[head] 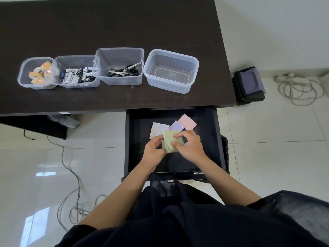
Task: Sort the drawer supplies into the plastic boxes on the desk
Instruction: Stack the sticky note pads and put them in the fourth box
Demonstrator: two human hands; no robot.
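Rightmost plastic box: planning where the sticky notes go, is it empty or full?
Empty: the rightmost plastic box shows only its clear bare bottom.

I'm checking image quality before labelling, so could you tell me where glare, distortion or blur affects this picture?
Head view: window glare reflects off the floor tiles at lower left; wide-angle distortion bows the desk edges; the drawer interior is dark, yet the green note pad and both hands stay sharp; battery labels are barely legible.

A dark case and 2 loose cables lie on the tiled floor.
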